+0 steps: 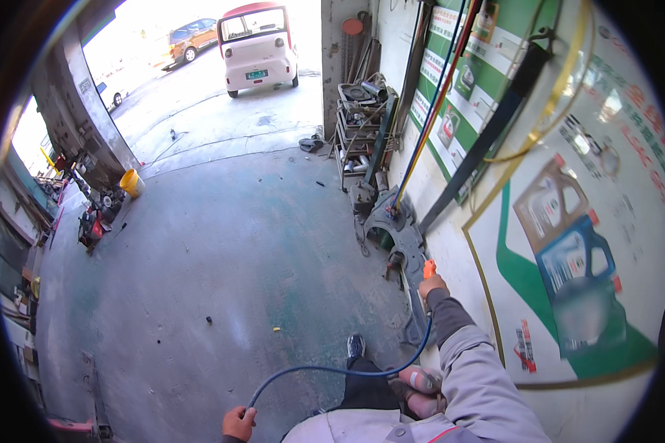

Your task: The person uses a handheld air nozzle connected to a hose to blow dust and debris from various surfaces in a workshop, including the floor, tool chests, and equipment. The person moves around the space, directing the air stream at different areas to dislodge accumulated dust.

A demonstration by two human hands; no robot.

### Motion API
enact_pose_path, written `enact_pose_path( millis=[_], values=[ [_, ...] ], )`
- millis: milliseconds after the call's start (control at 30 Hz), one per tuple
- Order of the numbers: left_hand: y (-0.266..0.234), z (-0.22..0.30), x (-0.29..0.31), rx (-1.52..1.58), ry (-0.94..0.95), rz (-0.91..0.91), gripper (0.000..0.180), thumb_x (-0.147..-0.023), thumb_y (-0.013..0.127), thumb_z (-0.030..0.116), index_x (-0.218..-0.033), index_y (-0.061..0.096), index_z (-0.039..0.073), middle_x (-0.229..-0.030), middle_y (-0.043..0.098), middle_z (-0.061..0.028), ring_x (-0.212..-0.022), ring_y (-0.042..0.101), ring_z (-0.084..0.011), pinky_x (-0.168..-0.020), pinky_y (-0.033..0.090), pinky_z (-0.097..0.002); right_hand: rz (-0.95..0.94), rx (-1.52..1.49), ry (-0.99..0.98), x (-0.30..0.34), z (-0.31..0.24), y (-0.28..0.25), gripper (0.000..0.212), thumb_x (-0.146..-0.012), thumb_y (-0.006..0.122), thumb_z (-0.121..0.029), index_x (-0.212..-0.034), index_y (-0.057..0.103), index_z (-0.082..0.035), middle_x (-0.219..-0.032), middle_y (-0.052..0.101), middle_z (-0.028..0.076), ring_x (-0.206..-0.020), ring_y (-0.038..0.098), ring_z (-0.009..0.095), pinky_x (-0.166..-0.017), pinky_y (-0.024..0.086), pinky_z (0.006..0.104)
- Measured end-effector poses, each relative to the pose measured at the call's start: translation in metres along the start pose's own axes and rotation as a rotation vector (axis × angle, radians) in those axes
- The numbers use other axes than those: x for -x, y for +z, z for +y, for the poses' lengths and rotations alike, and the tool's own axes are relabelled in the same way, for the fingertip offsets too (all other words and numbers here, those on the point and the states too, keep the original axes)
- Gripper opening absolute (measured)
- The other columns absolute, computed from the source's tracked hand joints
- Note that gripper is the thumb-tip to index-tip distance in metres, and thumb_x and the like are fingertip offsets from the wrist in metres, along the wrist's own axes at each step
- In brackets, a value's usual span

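My right hand (433, 285) is closed around what looks like an orange air gun (429, 268), held out ahead near the wall. A blue hose (325, 368) hangs from it, sags across in front of my body and reaches my left hand (239, 423). The fingers of my left hand are wrapped round this hose, low in the view. Just past my right hand, a large dark metal car part, like a subframe (408, 240), leans against the wall. My right palm and most of the tool's grip are hidden.
A metal rack (353, 125) of parts stands by the right wall; coloured hoses (434, 103) hang there. A yellow bucket (131, 183) stands by the left doorpost. Outside is a small white vehicle (256, 55). Small bits (277, 329) lie on the concrete floor (222, 258).
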State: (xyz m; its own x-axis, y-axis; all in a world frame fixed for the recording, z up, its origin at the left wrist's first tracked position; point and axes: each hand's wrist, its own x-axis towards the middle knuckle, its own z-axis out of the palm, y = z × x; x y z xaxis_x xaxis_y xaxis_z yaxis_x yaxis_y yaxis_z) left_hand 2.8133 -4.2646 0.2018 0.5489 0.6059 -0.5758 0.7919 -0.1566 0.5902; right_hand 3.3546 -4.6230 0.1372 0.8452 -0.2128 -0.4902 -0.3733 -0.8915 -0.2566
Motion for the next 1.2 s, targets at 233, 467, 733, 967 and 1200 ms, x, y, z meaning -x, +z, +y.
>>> enact_pose_path(
  millis=[233,467,733,967,1200],
  values=[
    [0.036,0.084,-0.053,-0.051,-0.151,-0.022,0.039,-0.093,0.054,0.041,-0.085,0.067,0.004,-0.064,0.065,-0.0106,-0.062,0.062,-0.0235,-0.064,0.048,-0.0368,0.034,-0.182,0.151,-0.14,-0.059,0.076,0.036,-0.087,0.058,-0.024,-0.113,0.063,0.001,-0.108,0.067,0.023,-0.101,0.067,0.03,-0.085,0.051,0.0427],
    [0.057,0.136,-0.081,-0.082,-0.277,0.0,0.043,-0.094,0.055,0.04,-0.074,0.063,0.003,-0.06,0.062,-0.0085,-0.058,0.059,-0.0202,-0.059,0.047,-0.0356,0.144,-0.241,0.131,-0.224,-0.096,0.096,0.038,-0.089,0.055,-0.023,-0.117,0.058,0.003,-0.107,0.067,0.023,-0.094,0.068,0.036,-0.08,0.054,0.0431],
    [0.074,0.177,-0.109,-0.009,-0.294,0.022,0.04,-0.094,0.056,0.038,-0.077,0.065,0.003,-0.061,0.062,-0.007,-0.057,0.057,-0.0185,-0.058,0.046,-0.0355,0.022,0.037,-0.047,-0.262,-0.176,0.032,0.039,-0.089,0.054,-0.024,-0.12,0.05,0.0,-0.116,0.064,0.022,-0.108,0.064,0.035,-0.093,0.049,0.0438],
    [0.087,0.236,-0.133,0.031,-0.241,-0.046,0.04,-0.094,0.055,0.038,-0.076,0.064,0.004,-0.058,0.059,-0.0067,-0.054,0.054,-0.0177,-0.055,0.044,-0.035,0.159,0.229,-0.275,-0.304,-0.311,-0.061,0.04,-0.091,0.051,-0.027,-0.12,0.052,0.0,-0.117,0.064,0.022,-0.111,0.064,0.034,-0.096,0.048,0.0412],
    [0.092,0.268,-0.135,0.066,-0.185,-0.036,0.041,-0.095,0.053,0.037,-0.073,0.063,0.004,-0.058,0.059,-0.0075,-0.052,0.054,-0.0185,-0.054,0.044,-0.0357,-0.078,0.663,-0.296,-0.339,-0.382,-0.131,0.035,-0.089,0.054,-0.023,-0.114,0.066,-0.002,-0.123,0.064,0.017,-0.116,0.061,0.028,-0.096,0.048,0.038]
  ],
)
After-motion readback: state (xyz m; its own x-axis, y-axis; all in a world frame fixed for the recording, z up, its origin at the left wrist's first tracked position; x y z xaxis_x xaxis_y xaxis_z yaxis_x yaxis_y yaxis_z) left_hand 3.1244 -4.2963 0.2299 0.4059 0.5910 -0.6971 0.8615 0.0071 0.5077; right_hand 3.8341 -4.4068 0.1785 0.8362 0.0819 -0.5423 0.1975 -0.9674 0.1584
